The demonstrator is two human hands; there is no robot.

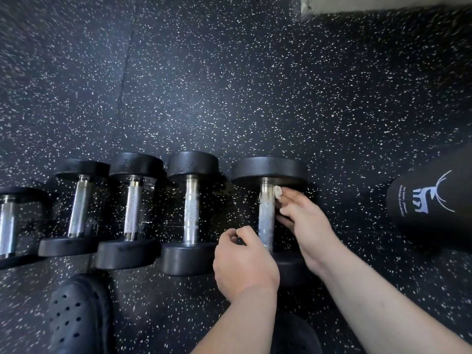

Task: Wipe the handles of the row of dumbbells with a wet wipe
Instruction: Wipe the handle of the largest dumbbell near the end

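Note:
Several black dumbbells with knurled steel handles lie in a row on the speckled rubber floor (229, 85). My right hand (304, 226) presses a small white wet wipe (278, 192) against the far end of the rightmost dumbbell's handle (266, 215). My left hand (242, 261) is loosely curled beside the near end of that handle, over the near weight head, and I cannot tell if it touches the bar. The neighbouring dumbbell (191, 213) lies just to the left, untouched.
A black bottle with a white antler logo (431, 200) lies on the floor at the right. A black perforated clog (79, 315) is at the lower left and another shoe (293, 335) sits under my forearms. A pale wall base (383, 3) is at the top right.

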